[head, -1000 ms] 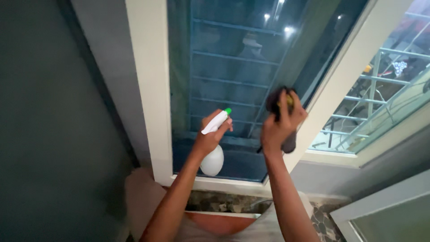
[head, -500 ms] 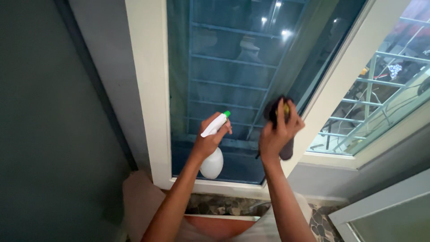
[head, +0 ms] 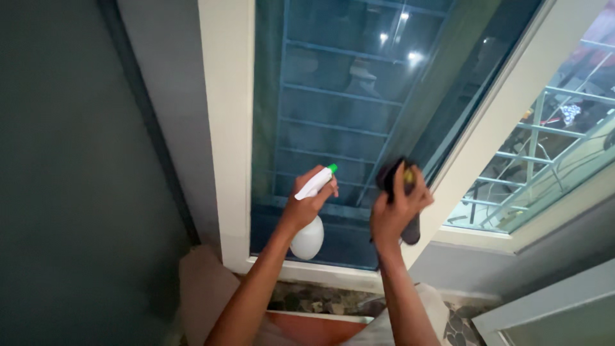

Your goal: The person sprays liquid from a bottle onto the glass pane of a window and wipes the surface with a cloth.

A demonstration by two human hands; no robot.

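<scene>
Spray bottle (head: 309, 225) and dark cloth (head: 398, 192) against window pane (head: 339, 115).

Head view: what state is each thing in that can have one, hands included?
White plastic spray bottle with green nozzle: upright, held, nozzle toward the glass.
Dark cloth with yellow patch: bunched, pressed against the glass.
White-framed window pane: shut on this side, reflecting lights.
Left hand: grip closed round the bottle neck.
Right hand: grip closed on the cloth.

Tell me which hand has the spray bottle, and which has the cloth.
The left hand grips the white spray bottle, which has a green nozzle tip. The right hand presses a dark cloth against the window glass by the white frame.
</scene>
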